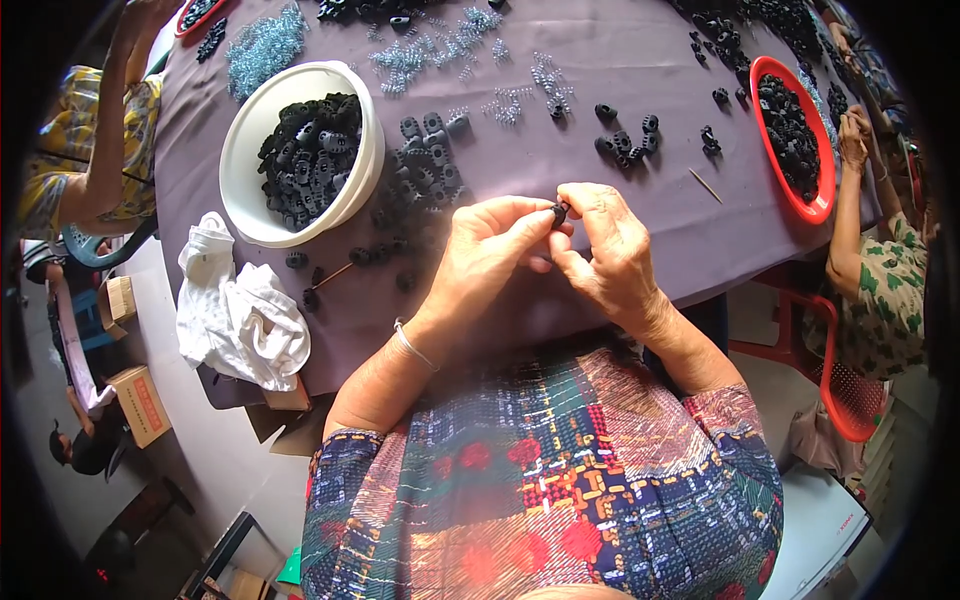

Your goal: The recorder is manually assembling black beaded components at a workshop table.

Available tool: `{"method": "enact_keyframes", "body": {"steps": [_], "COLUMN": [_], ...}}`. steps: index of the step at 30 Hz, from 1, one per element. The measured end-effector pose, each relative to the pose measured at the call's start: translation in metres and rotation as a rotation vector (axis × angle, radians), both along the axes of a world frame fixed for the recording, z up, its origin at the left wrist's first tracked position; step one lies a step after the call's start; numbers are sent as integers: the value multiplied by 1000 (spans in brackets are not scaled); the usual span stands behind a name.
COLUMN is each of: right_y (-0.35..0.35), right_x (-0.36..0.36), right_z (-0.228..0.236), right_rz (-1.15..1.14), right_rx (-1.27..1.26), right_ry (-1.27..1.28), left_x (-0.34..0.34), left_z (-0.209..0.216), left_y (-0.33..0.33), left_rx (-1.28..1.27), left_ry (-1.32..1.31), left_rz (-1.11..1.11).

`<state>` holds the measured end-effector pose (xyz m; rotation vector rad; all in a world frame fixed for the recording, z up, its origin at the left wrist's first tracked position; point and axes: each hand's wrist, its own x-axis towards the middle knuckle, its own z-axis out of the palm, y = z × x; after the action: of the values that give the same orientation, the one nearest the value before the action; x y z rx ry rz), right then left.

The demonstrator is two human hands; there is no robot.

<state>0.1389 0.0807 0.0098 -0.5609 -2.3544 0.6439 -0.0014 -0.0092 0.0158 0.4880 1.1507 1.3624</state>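
Note:
Both hands meet over the near part of the table. My left hand (487, 247) pinches a small black plastic cord lock (559, 213) between thumb and fingertips. From the other side, my right hand (608, 235) closes its thumb and index finger at the same piece; the fingers cover most of it. Just beyond my left hand lies a group of dark cord lock parts (428, 165). Small metal coil springs (508, 104) are scattered farther back. To the right of them are several black cord locks (628, 148).
A white bowl (233, 190) heaped with black parts stands at left, with a white cloth (240, 305) in front. A red basin (824, 190) of black parts sits at right. A thin stick (705, 185) lies near it. People sit on both sides.

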Motion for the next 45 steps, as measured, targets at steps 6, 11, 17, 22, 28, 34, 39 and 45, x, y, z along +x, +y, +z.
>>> {"method": "enact_keyframes", "body": {"steps": [6,11,17,22,28,34,39,45], "right_y": [1,-3,-8,-9,-2,3,16,21], "right_x": [1,-2,-10,-16,-18,-20,-19,-15], "right_z": [2,0,3,8,12,14,2,-5], "right_rz": [22,23,17,-6,25,64,118,135], "right_rx": [31,120,116,105,194,237,237,227], "right_ry": [9,43,72,41,-76,-151,-90,-34], "left_x": [-2,-3,-1,1,0,-1,-4,-1], "left_z": [1,1,0,0,0,-5,-2,-4], "left_y": [1,1,0,2,1,0,1,1], "left_rx": [4,54,37,70,72,72,47,-14], "left_ry": [13,27,3,-117,-137,-113,-167,-34], "left_rz": [-40,-30,104,182,199,193,165,93]}}
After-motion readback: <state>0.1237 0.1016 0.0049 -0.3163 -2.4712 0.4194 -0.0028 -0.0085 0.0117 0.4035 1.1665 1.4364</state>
